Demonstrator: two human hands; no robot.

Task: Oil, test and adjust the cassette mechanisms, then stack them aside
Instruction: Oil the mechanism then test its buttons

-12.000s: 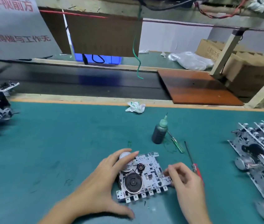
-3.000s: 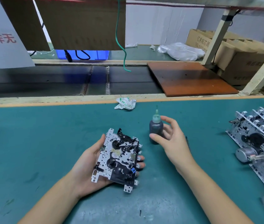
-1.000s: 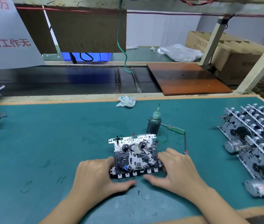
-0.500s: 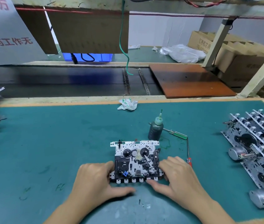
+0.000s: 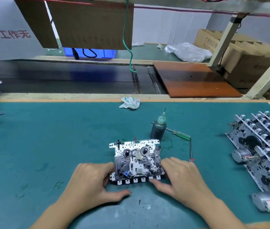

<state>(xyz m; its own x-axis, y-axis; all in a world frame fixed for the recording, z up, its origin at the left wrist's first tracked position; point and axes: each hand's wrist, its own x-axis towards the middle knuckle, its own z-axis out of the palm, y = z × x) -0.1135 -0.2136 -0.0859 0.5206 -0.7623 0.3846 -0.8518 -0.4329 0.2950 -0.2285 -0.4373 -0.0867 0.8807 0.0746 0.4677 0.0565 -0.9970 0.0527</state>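
head | green mat | conveyor behind | left hand, right hand grip cassette mechanism

Both forearms are bare up to the lower frame edge; the left hand and right hand wear no gloves, rings or watch, with short fingernails
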